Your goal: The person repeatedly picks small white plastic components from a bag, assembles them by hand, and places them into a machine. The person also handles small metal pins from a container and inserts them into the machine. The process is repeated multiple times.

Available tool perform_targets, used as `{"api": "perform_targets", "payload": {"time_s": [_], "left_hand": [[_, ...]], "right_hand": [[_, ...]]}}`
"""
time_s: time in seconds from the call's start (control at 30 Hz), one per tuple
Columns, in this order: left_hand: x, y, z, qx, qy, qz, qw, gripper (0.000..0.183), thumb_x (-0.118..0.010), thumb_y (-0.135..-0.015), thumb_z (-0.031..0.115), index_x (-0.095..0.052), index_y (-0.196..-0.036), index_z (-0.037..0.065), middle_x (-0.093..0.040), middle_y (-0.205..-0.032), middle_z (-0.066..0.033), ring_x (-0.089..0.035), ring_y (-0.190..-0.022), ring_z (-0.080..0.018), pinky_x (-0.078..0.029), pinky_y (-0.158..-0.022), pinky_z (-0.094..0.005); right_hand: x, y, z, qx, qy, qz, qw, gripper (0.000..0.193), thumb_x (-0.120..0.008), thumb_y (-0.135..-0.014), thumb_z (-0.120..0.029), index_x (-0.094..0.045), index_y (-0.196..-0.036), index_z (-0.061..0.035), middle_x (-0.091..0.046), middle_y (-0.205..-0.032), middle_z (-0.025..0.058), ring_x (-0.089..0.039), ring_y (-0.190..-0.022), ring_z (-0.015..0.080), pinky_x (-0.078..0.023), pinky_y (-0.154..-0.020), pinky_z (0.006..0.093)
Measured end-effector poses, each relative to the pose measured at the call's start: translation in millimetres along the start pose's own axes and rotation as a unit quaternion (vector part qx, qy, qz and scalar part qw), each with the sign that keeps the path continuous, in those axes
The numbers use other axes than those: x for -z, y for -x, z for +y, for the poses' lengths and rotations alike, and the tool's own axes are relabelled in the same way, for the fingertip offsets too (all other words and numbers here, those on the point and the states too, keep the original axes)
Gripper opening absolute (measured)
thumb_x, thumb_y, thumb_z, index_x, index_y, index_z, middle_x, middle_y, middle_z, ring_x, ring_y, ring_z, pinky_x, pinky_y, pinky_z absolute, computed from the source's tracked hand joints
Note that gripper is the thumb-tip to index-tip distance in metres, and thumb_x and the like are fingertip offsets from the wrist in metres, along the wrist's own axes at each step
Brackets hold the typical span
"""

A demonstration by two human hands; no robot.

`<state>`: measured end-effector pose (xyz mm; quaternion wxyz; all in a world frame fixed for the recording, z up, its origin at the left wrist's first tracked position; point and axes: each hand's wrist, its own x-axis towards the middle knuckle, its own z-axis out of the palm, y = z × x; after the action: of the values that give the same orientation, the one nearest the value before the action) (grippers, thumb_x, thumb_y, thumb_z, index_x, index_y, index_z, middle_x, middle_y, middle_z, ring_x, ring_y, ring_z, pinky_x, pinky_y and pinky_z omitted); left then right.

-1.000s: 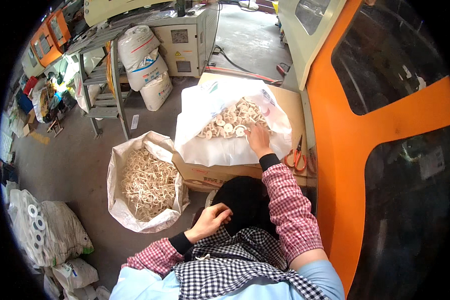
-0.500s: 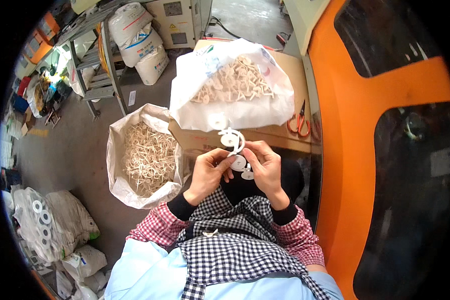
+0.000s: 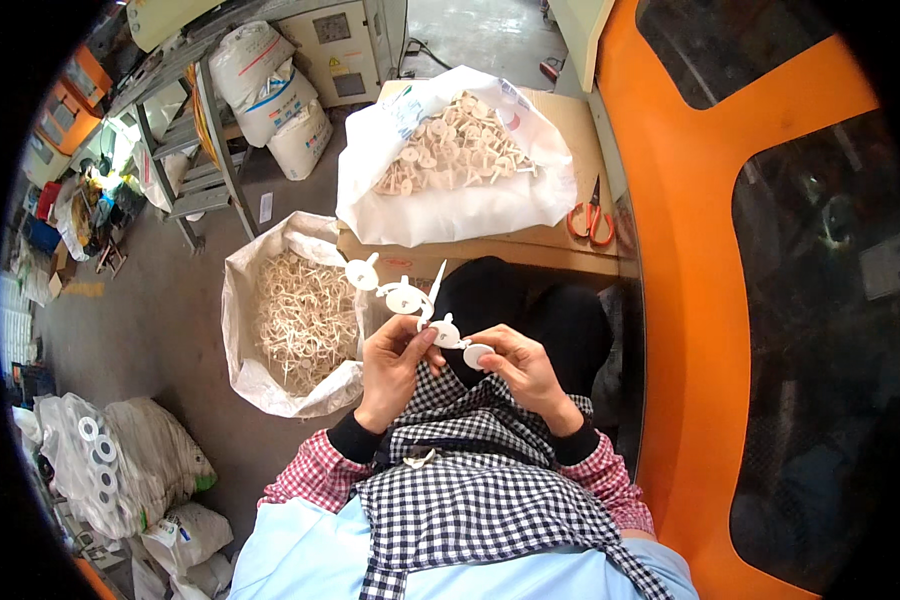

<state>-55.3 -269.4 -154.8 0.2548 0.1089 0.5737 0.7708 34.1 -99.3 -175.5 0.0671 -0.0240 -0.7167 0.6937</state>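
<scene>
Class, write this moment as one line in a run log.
left hand: grips white plastic sprue | right hand: grips same sprue | open sack: left of knees | scissors: on cardboard box

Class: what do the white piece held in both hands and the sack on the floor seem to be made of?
White piece: probably moulded plastic, off-white and smooth, thin stems joining round discs. Sack beside the left hand: seemingly woven plastic, white, its rim crumpled and folded outward.
</scene>
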Motion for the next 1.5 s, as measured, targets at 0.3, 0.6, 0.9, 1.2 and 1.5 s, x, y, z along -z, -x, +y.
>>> {"api": "perform_targets", "payload": {"time_s": [0.3,0.6,0.9,1.2,1.5], "left_hand": [[8.7,-5.2,-6.9,0.153,0.155,0.040,0.975,0.013,-0.056,-0.089,0.011,-0.055,-0.093,-0.001,-0.060,-0.073,-0.0044,-0.057,-0.058,-0.0097,-0.047,-0.053,-0.0193],[13.1,-23.5,2.6,-0.407,-0.355,-0.059,0.839,0.028,-0.064,-0.070,-0.003,-0.060,-0.098,-0.003,-0.061,-0.090,-0.0146,-0.060,-0.072,-0.0233,-0.049,-0.062,-0.0309],[9.9,-43.0,2.8,-0.105,-0.089,0.088,0.987,0.008,-0.055,-0.087,0.001,-0.056,-0.095,-0.001,-0.061,-0.073,-0.0041,-0.058,-0.062,-0.0081,-0.047,-0.054,-0.0197],[39.6,-81.2,-39.3,0.009,-0.008,0.115,0.993,0.011,-0.057,-0.089,0.010,-0.058,-0.092,0.000,-0.060,-0.076,-0.0022,-0.052,-0.060,-0.0072,-0.041,-0.055,-0.0198],[-14.2,-26.8,-35.3,-0.052,-0.033,0.042,0.997,0.012,-0.055,-0.089,0.009,-0.057,-0.094,-0.002,-0.058,-0.078,-0.0033,-0.054,-0.062,-0.0081,-0.047,-0.055,-0.0229]], "right_hand": [[-12.7,-15.1,-11.6,0.321,0.397,0.084,0.856,0.023,-0.066,-0.078,-0.007,-0.058,-0.098,-0.0002,-0.060,-0.088,0.0150,-0.063,-0.071,0.0240,-0.053,-0.059,0.0290],[24.2,-144.1,41.7,-0.077,-0.126,0.083,0.986,0.044,-0.043,-0.093,-0.034,-0.055,-0.068,-0.0005,-0.051,-0.052,0.0028,-0.046,-0.040,0.0104,-0.037,-0.038,0.0241],[11.7,-150.9,7.0,0.080,0.140,-0.021,0.987,0.027,-0.053,-0.089,-0.017,-0.059,-0.102,0.0054,-0.065,-0.085,0.0117,-0.062,-0.080,0.0155,-0.050,-0.070,0.0277],[37.1,-128.4,12.2,0.061,0.126,0.119,0.983,0.019,-0.058,-0.084,-0.010,-0.062,-0.095,0.0040,-0.065,-0.087,0.0129,-0.063,-0.076,0.0192,-0.049,-0.069,0.0290],[17.4,-74.6,-23.2,-0.019,0.164,-0.165,0.972,0.020,-0.050,-0.087,-0.006,-0.056,-0.103,0.0038,-0.056,-0.097,0.0112,-0.056,-0.084,0.0182,-0.044,-0.074,0.0261]]}}
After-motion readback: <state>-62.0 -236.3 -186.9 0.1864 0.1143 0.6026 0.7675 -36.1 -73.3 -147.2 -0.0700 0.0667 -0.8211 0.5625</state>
